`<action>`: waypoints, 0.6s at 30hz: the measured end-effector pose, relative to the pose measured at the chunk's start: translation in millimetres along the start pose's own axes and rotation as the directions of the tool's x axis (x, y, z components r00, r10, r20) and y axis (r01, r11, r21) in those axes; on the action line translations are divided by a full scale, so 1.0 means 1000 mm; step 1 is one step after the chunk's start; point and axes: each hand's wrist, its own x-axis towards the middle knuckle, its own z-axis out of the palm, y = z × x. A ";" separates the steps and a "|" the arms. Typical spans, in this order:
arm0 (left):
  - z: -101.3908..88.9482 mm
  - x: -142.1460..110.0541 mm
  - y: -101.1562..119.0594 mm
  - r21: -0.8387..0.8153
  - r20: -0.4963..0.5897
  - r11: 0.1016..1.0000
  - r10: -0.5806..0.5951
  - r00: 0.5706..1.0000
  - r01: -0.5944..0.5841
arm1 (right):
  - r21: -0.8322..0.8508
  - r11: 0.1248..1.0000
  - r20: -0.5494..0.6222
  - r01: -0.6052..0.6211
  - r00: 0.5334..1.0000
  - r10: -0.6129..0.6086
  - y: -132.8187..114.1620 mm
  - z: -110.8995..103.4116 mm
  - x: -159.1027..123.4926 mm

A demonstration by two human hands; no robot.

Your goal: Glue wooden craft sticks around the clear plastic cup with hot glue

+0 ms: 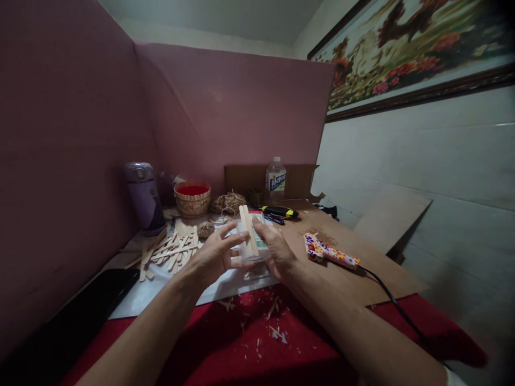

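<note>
Between my two hands is a clear plastic container [262,252] with a red, white and green label. Two wooden craft sticks [248,230] stand side by side against its near face. My right hand [276,244] grips the container from the right, its thumb over the label. My left hand [223,249] is closed on the left side, thumb and fingertips at the craft sticks and the container's edge. Left of my hands, a loose pile of craft sticks [177,249] lies on a white sheet [161,289]. A small ball of twine [206,230] sits just behind my left hand.
A floral glue gun [328,252] with a black cord lies on cardboard [362,284] at right. Behind are a yellow-black utility knife [279,212], a bottle [276,182], coiled twine [229,202] and a red-lined basket [193,201]. A purple flask [145,201] stands left. Wood scraps litter the red cloth [257,332].
</note>
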 end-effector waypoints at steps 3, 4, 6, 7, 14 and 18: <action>0.002 -0.001 0.000 0.001 -0.023 1.000 -0.004 1.000 0.004 | 0.012 1.000 -0.003 0.001 1.000 -0.001 0.000 -0.001 0.001; 0.002 -0.001 0.000 0.004 -0.025 1.000 -0.004 1.000 0.004 | 0.019 1.000 -0.007 0.002 1.000 -0.002 0.001 -0.001 0.001; 0.002 -0.001 0.000 0.008 -0.034 1.000 -0.001 0.999 0.001 | 0.034 0.999 -0.004 -0.006 1.000 0.006 0.001 -0.001 0.002; 0.003 0.000 -0.001 0.011 -0.043 1.000 0.001 0.999 -0.001 | 0.039 0.999 -0.002 -0.011 1.000 0.011 0.001 -0.001 0.002; 0.004 0.001 -0.003 0.068 -0.109 0.997 0.032 0.994 -0.025 | 0.031 0.999 -0.003 0.013 1.000 -0.013 0.002 -0.001 0.001; 0.003 0.001 -0.004 0.081 -0.151 0.996 0.051 0.987 -0.039 | -0.005 0.999 -0.017 0.037 0.999 -0.037 0.005 -0.002 0.003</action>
